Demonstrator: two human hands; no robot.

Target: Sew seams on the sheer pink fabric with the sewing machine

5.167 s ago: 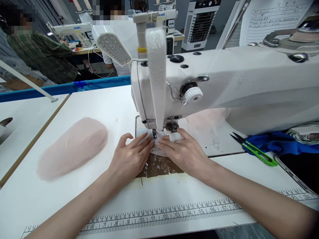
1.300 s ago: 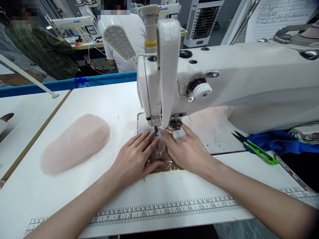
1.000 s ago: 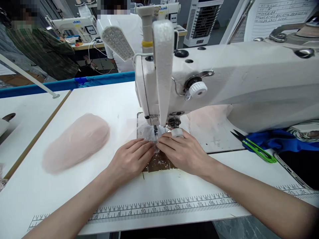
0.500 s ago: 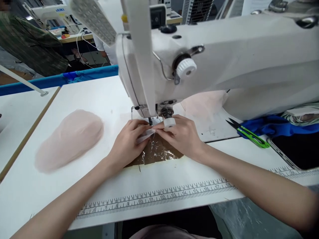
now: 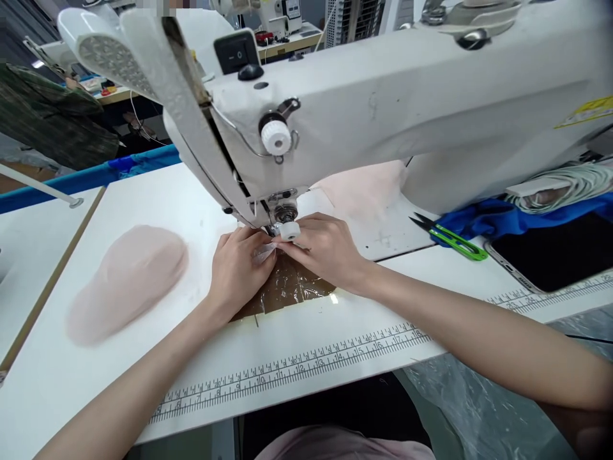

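Note:
My left hand (image 5: 237,268) and my right hand (image 5: 325,246) meet under the needle of a white sewing machine (image 5: 383,121). Both pinch a small sheer white piece of fabric (image 5: 265,253) just in front of the presser foot. A white thimble ring (image 5: 290,231) sits on a finger of my right hand. The hands rest over a brown taped patch (image 5: 292,289) on the white table (image 5: 191,191). The needle itself is hidden behind the machine head.
A pale pink fabric pile (image 5: 127,281) lies at the left. More pink fabric (image 5: 364,188) lies behind the needle. Green-handled snips (image 5: 450,237), blue cloth (image 5: 502,217) and a dark phone (image 5: 550,252) sit at the right. A printed ruler (image 5: 297,370) runs along the front edge. A person in green (image 5: 52,115) stands beyond.
My hands went from lying flat on the fabric to pinching it close under the foot. My head has leaned in and tilted, so the machine fills more of the view.

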